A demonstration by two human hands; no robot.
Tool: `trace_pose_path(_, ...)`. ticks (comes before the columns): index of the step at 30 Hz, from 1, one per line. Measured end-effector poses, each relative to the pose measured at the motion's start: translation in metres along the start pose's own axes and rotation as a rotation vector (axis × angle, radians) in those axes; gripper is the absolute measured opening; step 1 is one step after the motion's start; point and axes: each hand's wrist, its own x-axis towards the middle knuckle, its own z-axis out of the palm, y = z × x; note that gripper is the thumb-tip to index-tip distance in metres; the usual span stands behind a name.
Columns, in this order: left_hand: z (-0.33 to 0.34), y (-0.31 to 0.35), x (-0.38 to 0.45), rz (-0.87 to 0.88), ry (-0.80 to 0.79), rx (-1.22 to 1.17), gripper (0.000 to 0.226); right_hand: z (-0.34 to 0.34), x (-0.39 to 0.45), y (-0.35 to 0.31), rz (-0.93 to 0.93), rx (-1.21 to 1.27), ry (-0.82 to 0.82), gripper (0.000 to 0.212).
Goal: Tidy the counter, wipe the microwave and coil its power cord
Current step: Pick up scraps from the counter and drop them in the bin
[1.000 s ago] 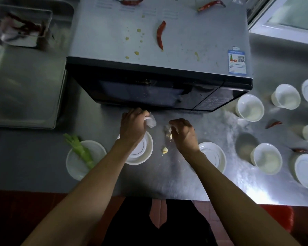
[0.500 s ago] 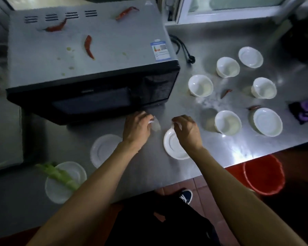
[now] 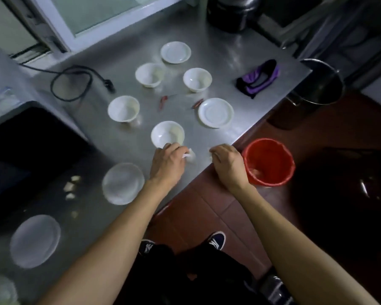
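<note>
Pinched in the curled left hand (image 3: pixel 166 164) is a white scrap (image 3: pixel 190 155), and another tiny scrap is held by the right hand (image 3: pixel 228 165), near the red bucket (image 3: pixel 269 161) right of centre.

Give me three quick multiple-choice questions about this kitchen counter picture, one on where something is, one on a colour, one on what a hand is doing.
1. Where is the bucket?
A. on the counter
B. on the floor by the counter's corner
C. in the sink

2. What colour is the bucket?
A. red
B. blue
C. white

3. What is the left hand doing?
A. lying flat
B. lifting a bowl
C. pinching a small white scrap

Answers: 1 B, it stands on the brown tiles; 2 A, plainly red; 3 C, the scrap shows at its fingertips.
</note>
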Motion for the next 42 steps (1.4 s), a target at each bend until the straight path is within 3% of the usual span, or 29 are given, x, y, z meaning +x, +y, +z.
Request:
trace_pose_path(8, 0.073, 0.136, 0.054, 0.160, -0.133, -0.020, 0.019, -0.100, -0.043, 0.128, 0.218, -0.035, 0.109, 0.027)
trace_pose_path(17, 0.145, 0.222, 0.107, 0.314, -0.336, -0.050, 0.019, -0.141, -0.060, 0.215, 0.465, -0.071, 0.150, 0.025)
trace_pose_path(32, 0.284, 0.266, 0.240, 0.301, -0.652, -0.123, 0.024, -0.143, 0.030, 0.340, 0.787, -0.057, 0.048, 0.015)
trace_pose_path(42, 0.397, 0.266, 0.255, 0.229, -0.781, -0.062, 0.025, -0.078, 0.032, 0.444, 0.984, 0.120, -0.010, 0.012)
